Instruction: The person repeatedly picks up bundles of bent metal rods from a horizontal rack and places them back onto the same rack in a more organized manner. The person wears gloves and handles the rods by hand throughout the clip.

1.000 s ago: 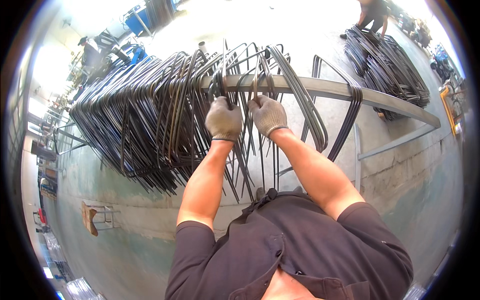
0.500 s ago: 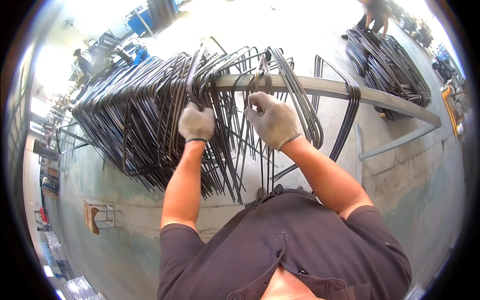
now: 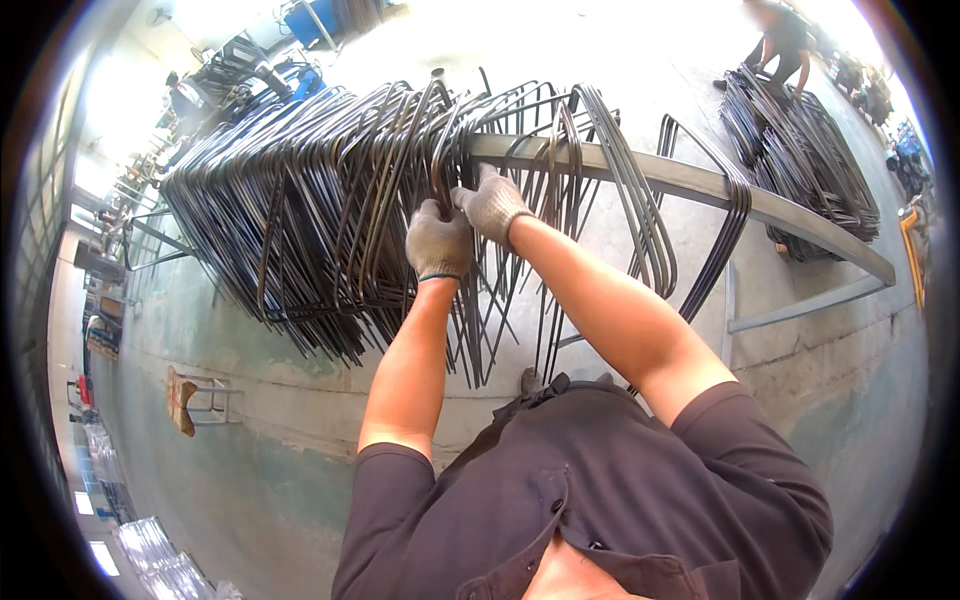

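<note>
Dark bent metal rods (image 3: 300, 200) hang packed together over a long grey metal beam (image 3: 690, 180). My left hand (image 3: 440, 243), in a knitted work glove, is closed around some of these rods near the middle of the beam. Right beside it, my gloved right hand (image 3: 493, 207) is curled against the same rods just below the beam; its fingertips are partly hidden. To the right of my hands, a looser group of rods (image 3: 625, 190) hangs over the beam, with another small group (image 3: 722, 225) farther right.
A bent-over person (image 3: 782, 45) has hands at a pile of similar rods (image 3: 800, 160) on the floor at the far right. The beam's slanted leg frame (image 3: 810, 305) stands on the right. A small stool (image 3: 185, 400) is on the floor at left.
My right hand has moved left from the looser rods to beside my left hand, its fingers closing in. In the picture, the rack and my left hand have shifted right.
</note>
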Action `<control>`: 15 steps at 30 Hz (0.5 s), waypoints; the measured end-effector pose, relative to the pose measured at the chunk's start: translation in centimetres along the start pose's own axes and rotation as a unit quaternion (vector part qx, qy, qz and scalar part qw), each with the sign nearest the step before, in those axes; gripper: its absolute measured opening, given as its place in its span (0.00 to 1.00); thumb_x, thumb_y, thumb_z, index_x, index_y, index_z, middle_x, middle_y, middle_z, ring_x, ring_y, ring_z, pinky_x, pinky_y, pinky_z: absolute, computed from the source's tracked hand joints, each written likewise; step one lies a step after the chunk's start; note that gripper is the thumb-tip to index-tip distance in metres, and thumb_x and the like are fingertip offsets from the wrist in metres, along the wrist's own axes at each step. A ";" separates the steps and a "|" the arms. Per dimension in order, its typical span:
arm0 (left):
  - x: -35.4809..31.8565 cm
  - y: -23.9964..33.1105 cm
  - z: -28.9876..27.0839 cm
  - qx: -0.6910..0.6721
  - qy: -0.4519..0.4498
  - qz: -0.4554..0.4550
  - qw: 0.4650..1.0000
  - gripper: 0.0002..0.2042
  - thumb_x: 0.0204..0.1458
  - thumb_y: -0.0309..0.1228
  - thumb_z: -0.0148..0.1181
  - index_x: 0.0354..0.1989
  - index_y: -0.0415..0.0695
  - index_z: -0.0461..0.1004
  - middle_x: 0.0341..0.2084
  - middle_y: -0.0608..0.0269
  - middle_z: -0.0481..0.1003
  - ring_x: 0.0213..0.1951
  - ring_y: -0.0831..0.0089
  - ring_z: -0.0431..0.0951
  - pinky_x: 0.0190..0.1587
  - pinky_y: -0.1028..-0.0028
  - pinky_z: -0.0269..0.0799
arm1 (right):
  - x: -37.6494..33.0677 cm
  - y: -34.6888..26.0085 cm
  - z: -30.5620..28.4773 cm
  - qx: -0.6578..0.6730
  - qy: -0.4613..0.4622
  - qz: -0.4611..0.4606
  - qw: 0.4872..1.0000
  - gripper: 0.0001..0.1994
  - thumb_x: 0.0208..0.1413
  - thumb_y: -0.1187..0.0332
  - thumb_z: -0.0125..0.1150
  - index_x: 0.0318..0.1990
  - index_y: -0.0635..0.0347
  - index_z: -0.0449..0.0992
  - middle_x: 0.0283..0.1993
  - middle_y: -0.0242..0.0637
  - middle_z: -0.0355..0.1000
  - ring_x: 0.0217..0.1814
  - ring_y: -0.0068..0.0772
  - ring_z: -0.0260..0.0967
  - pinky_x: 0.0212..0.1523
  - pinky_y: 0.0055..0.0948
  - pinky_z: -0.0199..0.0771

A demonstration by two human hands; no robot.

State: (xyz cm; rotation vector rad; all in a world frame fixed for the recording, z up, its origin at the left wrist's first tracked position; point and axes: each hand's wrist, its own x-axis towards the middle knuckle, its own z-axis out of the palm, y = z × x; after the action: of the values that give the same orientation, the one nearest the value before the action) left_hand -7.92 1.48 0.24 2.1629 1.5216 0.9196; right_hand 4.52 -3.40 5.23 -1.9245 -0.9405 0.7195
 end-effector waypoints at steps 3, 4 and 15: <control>0.0 -0.3 1.0 0.002 0.031 0.008 0.999 0.22 0.66 0.50 0.63 0.41 0.39 0.83 0.39 0.39 0.85 0.46 0.34 0.84 0.50 0.44 0.78 | 3.4 2.0 2.1 0.079 -0.040 -0.021 0.996 0.30 0.69 0.58 0.70 0.73 0.66 0.76 0.70 0.58 0.80 0.74 0.54 0.77 0.75 0.44 0.73; 0.1 -0.5 1.2 0.001 0.041 0.005 0.999 0.22 0.66 0.51 0.63 0.41 0.39 0.83 0.39 0.39 0.85 0.46 0.34 0.84 0.50 0.44 0.78 | 3.6 1.8 2.3 0.110 -0.052 -0.042 0.992 0.29 0.69 0.58 0.71 0.72 0.65 0.77 0.70 0.56 0.80 0.74 0.53 0.77 0.74 0.43 0.74; -4.0 -2.5 -0.5 -0.163 0.023 0.048 0.985 0.04 0.60 0.26 0.69 0.39 0.39 0.81 0.32 0.59 0.84 0.36 0.67 0.85 0.42 0.67 0.79 | -3.6 0.1 0.5 0.151 -0.064 -0.091 0.982 0.11 0.67 0.69 0.72 0.54 0.54 0.89 0.48 0.40 0.90 0.51 0.36 0.87 0.59 0.37 0.83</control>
State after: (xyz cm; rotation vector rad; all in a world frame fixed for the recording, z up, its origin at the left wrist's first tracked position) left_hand -10.89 -1.33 -2.14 2.0031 1.1954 1.1662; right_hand 2.21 -6.15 5.39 -1.5219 -1.0090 0.8326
